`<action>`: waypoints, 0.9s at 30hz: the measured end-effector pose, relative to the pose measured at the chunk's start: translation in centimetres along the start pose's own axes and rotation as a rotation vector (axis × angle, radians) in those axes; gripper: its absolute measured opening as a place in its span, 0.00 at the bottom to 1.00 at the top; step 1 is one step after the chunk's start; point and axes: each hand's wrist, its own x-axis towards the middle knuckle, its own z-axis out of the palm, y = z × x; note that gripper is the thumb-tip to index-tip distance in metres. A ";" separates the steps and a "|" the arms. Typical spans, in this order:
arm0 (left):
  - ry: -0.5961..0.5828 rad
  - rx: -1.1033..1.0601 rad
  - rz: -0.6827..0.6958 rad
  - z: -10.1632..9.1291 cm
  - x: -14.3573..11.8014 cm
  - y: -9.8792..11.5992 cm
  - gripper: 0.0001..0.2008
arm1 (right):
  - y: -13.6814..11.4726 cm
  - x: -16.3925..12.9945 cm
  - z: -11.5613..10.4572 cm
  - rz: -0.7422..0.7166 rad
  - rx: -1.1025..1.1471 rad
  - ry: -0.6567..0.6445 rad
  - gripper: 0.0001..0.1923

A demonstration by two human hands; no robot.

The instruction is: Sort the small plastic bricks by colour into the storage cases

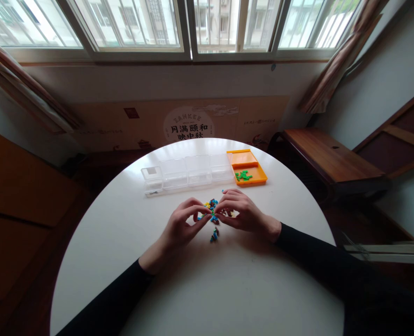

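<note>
A pile of small toy bricks [212, 203] in blue, yellow, brown and other colours lies on the white table. Over this pile my left hand [187, 221] is closed in a pinch, thumb against fingertips. My right hand [238, 210] meets it from the other side, also pinching. A small toy brick with some green on it [213, 213] shows between the two sets of fingertips; its exact shape is too small to make out. Nearer to me sits a little cluster of blue and brown bricks [214, 234]. My right hand partly hides some dark red and pale bricks [229, 213].
Beyond my hands stands an open orange box [261, 176] with several green bricks [243, 176] inside. Left of it is a row of clear plastic compartments [175, 180] with raised lids. The round white table [105, 261] faces a window wall; a wooden bench [326, 151] is at the right.
</note>
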 end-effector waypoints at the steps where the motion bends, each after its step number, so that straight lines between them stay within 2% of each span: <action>1: 0.002 0.010 -0.008 -0.1 0.0 0.0 0.03 | 0.1 0.0 -0.1 0.005 -0.011 0.002 0.01; 5: -0.031 0.142 0.002 -0.5 -0.2 -0.2 0.03 | 1.1 -0.1 -1.2 0.095 -0.096 0.084 0.01; 8: -0.083 0.251 0.040 -0.8 -0.3 -0.5 0.03 | 2.6 -0.4 -2.6 0.238 -0.176 0.222 0.04; 11: -0.136 0.265 0.057 -0.8 -0.3 -0.5 0.04 | 4.5 -1.0 -4.3 0.381 -0.261 0.328 0.07; 17: -0.260 0.262 0.123 -0.8 -0.6 -0.7 0.06 | 7.3 -2.2 -6.0 0.631 -0.379 0.396 0.10; 22: -0.344 0.235 0.136 -0.8 -0.7 -0.9 0.06 | 6.9 -2.1 -5.2 0.605 -0.303 0.385 0.10; 27: -0.369 0.217 0.130 -0.8 -0.6 -0.7 0.06 | 6.2 -1.8 -4.1 0.579 -0.243 0.337 0.11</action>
